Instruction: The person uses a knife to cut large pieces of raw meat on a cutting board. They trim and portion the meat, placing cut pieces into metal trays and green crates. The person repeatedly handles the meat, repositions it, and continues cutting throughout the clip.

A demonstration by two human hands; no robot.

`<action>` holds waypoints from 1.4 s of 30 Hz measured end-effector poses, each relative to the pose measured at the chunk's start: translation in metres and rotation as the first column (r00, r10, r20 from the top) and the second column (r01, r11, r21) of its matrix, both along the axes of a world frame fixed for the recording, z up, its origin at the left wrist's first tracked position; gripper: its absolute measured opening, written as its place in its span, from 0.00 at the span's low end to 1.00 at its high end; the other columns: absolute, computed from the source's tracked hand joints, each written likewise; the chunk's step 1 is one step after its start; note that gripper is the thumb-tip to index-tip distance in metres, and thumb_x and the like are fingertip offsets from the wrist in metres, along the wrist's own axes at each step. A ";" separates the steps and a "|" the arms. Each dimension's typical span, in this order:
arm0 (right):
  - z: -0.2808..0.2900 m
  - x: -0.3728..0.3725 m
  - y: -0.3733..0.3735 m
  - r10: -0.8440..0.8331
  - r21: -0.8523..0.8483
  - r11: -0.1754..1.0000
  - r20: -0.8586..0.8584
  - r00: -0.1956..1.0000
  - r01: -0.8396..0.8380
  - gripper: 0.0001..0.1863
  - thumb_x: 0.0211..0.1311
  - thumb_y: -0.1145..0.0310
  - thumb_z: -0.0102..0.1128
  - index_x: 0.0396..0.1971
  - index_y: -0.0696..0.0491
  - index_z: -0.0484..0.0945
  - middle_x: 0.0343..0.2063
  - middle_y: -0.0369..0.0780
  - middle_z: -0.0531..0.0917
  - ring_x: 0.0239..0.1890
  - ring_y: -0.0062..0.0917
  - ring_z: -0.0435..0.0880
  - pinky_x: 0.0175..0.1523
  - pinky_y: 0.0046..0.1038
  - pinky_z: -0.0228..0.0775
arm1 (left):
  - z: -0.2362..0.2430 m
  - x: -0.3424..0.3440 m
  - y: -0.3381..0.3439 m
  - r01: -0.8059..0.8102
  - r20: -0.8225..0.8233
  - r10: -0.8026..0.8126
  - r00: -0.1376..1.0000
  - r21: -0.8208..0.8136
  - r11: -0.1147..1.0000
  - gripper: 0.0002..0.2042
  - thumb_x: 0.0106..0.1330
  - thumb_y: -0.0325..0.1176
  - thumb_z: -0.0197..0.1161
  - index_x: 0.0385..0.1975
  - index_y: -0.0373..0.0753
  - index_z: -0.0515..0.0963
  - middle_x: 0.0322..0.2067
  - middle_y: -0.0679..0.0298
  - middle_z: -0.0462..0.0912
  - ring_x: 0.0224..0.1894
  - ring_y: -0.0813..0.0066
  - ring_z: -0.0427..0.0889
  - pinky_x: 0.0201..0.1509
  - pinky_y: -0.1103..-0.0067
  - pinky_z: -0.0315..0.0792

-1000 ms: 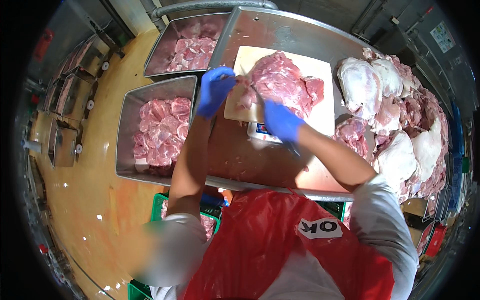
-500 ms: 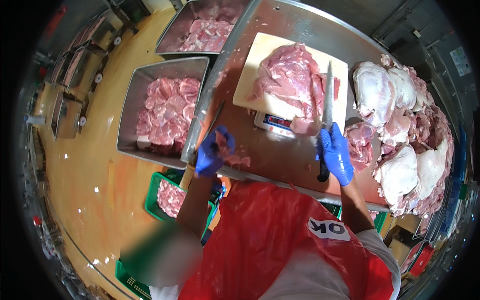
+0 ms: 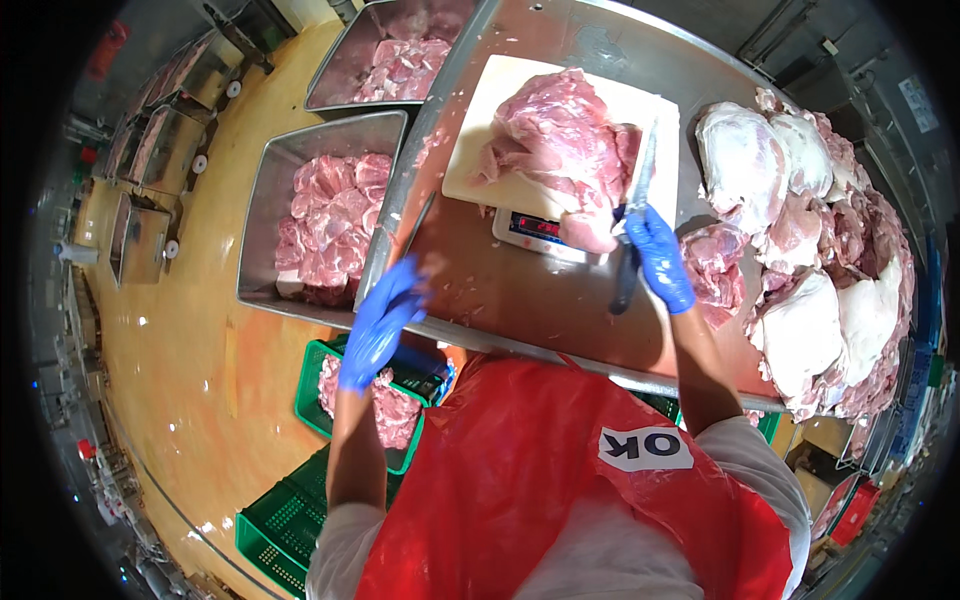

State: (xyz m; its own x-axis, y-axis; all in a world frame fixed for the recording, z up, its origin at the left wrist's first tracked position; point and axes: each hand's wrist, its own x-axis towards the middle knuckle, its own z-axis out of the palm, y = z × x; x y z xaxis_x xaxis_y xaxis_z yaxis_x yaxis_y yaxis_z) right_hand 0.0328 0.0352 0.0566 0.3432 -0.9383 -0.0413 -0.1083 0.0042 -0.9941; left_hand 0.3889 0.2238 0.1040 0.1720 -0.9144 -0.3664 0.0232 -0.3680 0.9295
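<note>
My left hand [image 3: 385, 320], in a blue glove, is empty with loosely spread fingers at the table's left front edge, over a green crate of meat pieces [image 3: 393, 415]. My right hand [image 3: 655, 258], also gloved, grips a long knife [image 3: 627, 276] with its blade pointing away along the right of a white cutting board [image 3: 472, 165]. A large pink piece of boned meat [image 3: 555, 130] lies on the board, its near end hanging over a scale [image 3: 532, 237] with a lit display. A second long thin tool [image 3: 415, 232] lies along the table's left lip.
Steel bins of meat cuts [image 3: 325, 230] [image 3: 400, 70] stand left of the steel table [image 3: 520, 290]. A heap of skin-on pieces [image 3: 800, 340] covers its right side. An empty green crate [image 3: 280, 525] sits on the yellow floor [image 3: 190, 380], with steel carts [image 3: 140, 235] further left.
My left hand has moved down-left to the edge and released the meat scrap; more meat shows in the crate below. My right hand has left the meat, holding the knife upright alongside the board.
</note>
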 end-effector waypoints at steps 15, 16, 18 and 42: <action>0.036 -0.012 0.035 -0.176 -0.031 0.984 -0.167 0.970 0.173 0.12 0.73 0.64 0.48 0.40 0.59 0.68 0.22 0.43 0.79 0.21 0.22 0.78 0.26 0.26 0.69 | -0.046 -0.072 -0.302 0.440 0.679 0.295 0.672 -0.686 0.579 0.21 0.54 0.34 0.64 0.47 0.32 0.70 0.40 0.48 0.75 0.40 0.54 0.77 0.44 0.64 0.72; 0.036 -0.022 0.033 -0.237 -0.218 0.962 -0.370 0.899 0.164 0.13 0.73 0.63 0.49 0.41 0.61 0.67 0.21 0.44 0.79 0.20 0.22 0.77 0.26 0.27 0.69 | -0.043 -0.089 -0.284 0.399 0.644 0.389 0.658 -0.737 0.546 0.24 0.53 0.35 0.65 0.49 0.33 0.70 0.43 0.45 0.74 0.42 0.48 0.77 0.46 0.60 0.73; 0.028 -0.027 0.027 -0.250 -0.323 0.942 -0.503 0.827 0.088 0.14 0.71 0.65 0.48 0.43 0.62 0.65 0.22 0.54 0.78 0.22 0.41 0.79 0.28 0.40 0.68 | -0.038 -0.113 -0.234 0.355 0.636 -0.052 0.770 -0.358 0.864 0.25 0.54 0.36 0.65 0.51 0.34 0.68 0.45 0.45 0.74 0.44 0.46 0.77 0.47 0.59 0.73; 0.052 -0.024 0.024 0.054 -0.002 0.818 -0.995 0.081 -0.576 0.13 0.61 0.76 0.46 0.46 0.62 0.63 0.23 0.52 0.81 0.28 0.47 0.84 0.30 0.43 0.76 | -0.038 -0.040 -0.173 0.192 0.722 0.053 0.690 -0.254 0.948 0.09 0.56 0.34 0.63 0.30 0.37 0.72 0.24 0.53 0.77 0.29 0.50 0.79 0.33 0.61 0.71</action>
